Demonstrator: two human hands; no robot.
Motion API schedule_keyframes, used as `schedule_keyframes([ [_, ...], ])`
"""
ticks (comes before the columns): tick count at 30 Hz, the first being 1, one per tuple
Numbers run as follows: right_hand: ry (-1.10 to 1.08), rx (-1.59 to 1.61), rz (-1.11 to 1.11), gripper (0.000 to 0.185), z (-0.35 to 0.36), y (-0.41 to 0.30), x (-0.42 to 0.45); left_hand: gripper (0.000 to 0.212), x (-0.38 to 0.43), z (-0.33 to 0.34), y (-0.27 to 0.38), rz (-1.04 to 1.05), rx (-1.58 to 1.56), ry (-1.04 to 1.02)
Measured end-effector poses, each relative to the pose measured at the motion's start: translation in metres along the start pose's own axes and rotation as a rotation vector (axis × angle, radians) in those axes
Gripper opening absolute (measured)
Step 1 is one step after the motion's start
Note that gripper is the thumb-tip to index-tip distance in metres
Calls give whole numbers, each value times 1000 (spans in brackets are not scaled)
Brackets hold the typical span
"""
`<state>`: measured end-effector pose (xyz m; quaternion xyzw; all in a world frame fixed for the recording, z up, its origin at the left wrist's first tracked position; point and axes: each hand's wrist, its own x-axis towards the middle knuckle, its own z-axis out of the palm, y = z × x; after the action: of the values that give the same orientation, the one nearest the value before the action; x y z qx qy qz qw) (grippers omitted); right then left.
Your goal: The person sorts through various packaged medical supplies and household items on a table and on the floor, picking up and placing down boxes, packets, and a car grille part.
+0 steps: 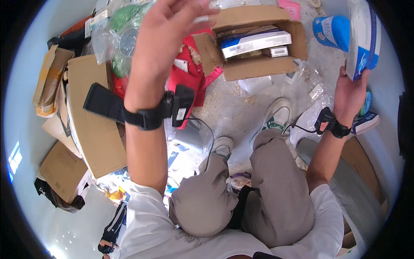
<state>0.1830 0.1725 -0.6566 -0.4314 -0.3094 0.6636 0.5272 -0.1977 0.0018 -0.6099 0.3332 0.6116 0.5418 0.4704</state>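
My left hand is raised at the upper middle, fingers apart, with nothing seen in it; its fingers blur a little. At the upper right, my right hand grips the lower end of a blue and white box, which stands upright. Between the hands, on the floor, sits an open cardboard box with its flaps spread. Inside it lie a long blue and white carton and a smaller white carton. A blue tub lies just left of the held box.
A large cardboard box and a flattened brown one lie at the left. Red fabric, clear plastic bags and crumbs cover parts of the floor. Another blue and white box lies by my right wrist. A person shows at the lower left.
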Motion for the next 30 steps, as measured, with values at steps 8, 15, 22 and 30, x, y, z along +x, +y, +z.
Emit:
schedule_keyframes([
  [8,161,-49,135,38,-20,51,-39,16,-22,80,-46,80,1009,-238],
  [15,210,-31,132,41,-6,61,-45,23,-2,82,-50,231,1296,-246],
  [22,263,-10,116,41,-6,54,-52,15,25,93,-71,40,1528,-407],
  [30,252,36,152,37,-16,56,-60,15,50,110,-83,-16,1745,-539],
])
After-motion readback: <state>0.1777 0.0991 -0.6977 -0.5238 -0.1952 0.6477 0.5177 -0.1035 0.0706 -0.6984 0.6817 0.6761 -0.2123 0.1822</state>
